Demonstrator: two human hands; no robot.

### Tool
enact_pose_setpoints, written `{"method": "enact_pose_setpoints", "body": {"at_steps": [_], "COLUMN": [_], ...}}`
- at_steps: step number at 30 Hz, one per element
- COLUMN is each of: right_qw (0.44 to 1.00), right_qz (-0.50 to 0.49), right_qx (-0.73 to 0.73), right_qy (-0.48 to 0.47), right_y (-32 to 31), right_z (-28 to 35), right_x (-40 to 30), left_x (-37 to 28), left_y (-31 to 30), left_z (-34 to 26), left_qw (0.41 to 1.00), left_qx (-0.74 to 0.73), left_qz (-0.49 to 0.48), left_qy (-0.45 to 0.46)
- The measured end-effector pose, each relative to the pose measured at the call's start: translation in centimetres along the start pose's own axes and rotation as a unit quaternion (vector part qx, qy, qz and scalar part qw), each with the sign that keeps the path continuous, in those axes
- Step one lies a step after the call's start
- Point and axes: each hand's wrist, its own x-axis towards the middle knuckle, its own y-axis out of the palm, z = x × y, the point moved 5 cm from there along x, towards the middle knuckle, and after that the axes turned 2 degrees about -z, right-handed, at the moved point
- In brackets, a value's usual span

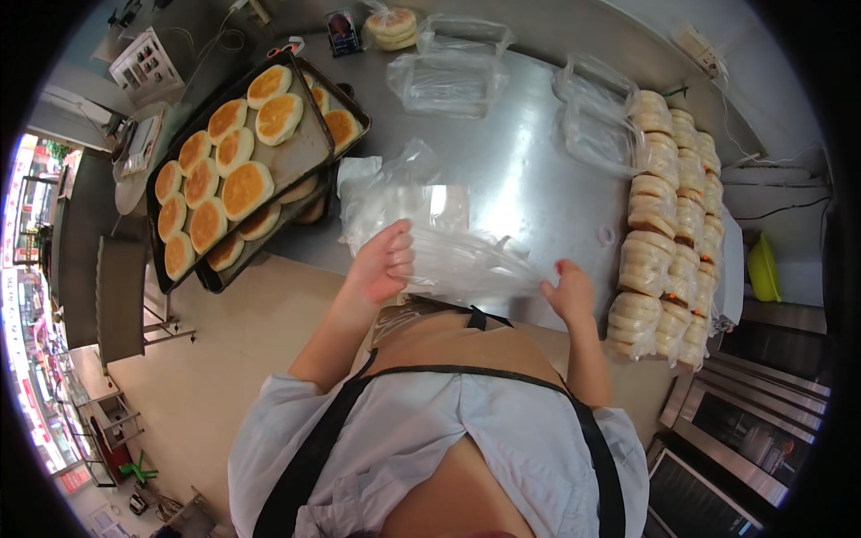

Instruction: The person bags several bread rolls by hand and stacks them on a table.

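Near the front edge of the steel table [538,161], a clear plastic bag [464,265] stretches between my two hands. My left hand [388,263] is closed on one end of it. At the other end, my right hand [570,289] pinches the plastic between thumb and fingers. More clear bags [383,202] lie in a pile just beyond my left hand. To the left, browned flat round breads [247,190] rest on a dark baking tray [306,134], stacked over other trays of bread. Bagged stacks of pale round breads [647,262] stand in rows at the right.
Clear plastic packages [451,81] lie at the table's back, and others [599,128] lie at the back right. A bag of breads [392,28] stands at the back edge. A small ring [605,235] lies near the bagged rows. Oven-like steel equipment [746,430] stands at lower right.
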Motion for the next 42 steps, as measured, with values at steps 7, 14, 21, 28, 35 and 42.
{"method": "enact_pose_setpoints", "body": {"at_steps": [7, 14, 21, 28, 35, 42], "right_qw": [0.979, 0.835, 0.985, 0.981, 0.981, 0.971], "right_qz": [0.063, -0.469, -0.171, -0.189, -0.106, 0.146], "right_qx": [0.105, 0.197, 0.006, -0.042, -0.046, -0.137], "right_qy": [-0.162, -0.21, -0.004, -0.025, -0.155, -0.131], "right_y": [-5.7, -18.1, -8.6, -11.0, -1.4, 2.7], "right_z": [9.1, 2.4, -4.8, -0.6, 0.3, -6.8], "right_x": [5.8, 2.6, 8.6, 12.6, 8.2, 11.8], "left_x": [4.9, 3.9, 15.1, 15.6, 18.9, 28.1], "left_y": [13.7, 19.5, 2.9, 5.7, 8.3, 0.7], "left_z": [5.1, 2.4, 2.8, 4.2, 7.9, 6.5], "left_qw": [0.49, 0.122, 0.505, 0.58, 0.139, -0.029], "left_qx": [0.837, 0.698, 0.79, 0.745, 0.915, 0.987], "left_qz": [0.211, 0.147, -0.14, -0.208, 0.169, 0.148], "left_qy": [0.125, 0.691, 0.319, 0.254, 0.339, 0.051]}}
